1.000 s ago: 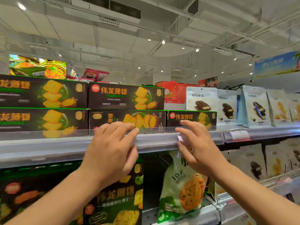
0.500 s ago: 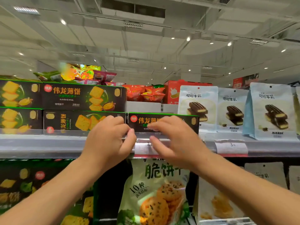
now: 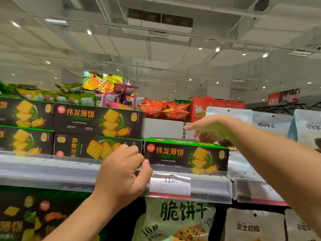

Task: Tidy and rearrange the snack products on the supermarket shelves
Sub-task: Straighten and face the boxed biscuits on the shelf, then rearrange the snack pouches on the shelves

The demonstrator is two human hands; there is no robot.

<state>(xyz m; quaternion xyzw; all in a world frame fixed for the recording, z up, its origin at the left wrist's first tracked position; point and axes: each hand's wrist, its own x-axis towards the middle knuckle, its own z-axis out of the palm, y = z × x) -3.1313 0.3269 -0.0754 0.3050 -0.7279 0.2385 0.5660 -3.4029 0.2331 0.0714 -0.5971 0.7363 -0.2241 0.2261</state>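
Observation:
Dark cracker boxes with green tops line the upper shelf. Two are stacked at the left, an upper box (image 3: 97, 120) on a lower box (image 3: 93, 147), and a single box (image 3: 185, 157) stands to their right. My left hand (image 3: 121, 174) is at the clear front rail (image 3: 43, 160) between the lower box and the single box. Its bent fingers touch the lower box and its thumb lies in front of the rail, seemingly pinching it. My right hand (image 3: 208, 127) reaches over the single box's top with straight fingers, blurred, holding nothing.
White cocoa-snack pouches (image 3: 272, 126) stand right of the single box. A price tag (image 3: 170, 185) sits in the shelf edge. Red bags (image 3: 156, 108) and a red carton (image 3: 208, 105) lie behind the shelf. A green-lettered biscuit bag (image 3: 173, 221) and more pouches (image 3: 251, 226) fill the lower shelf.
My right hand has left the front rail and risen over the single box toward the back of the shelf. My left hand has stayed at the rail. The view has shifted right and up.

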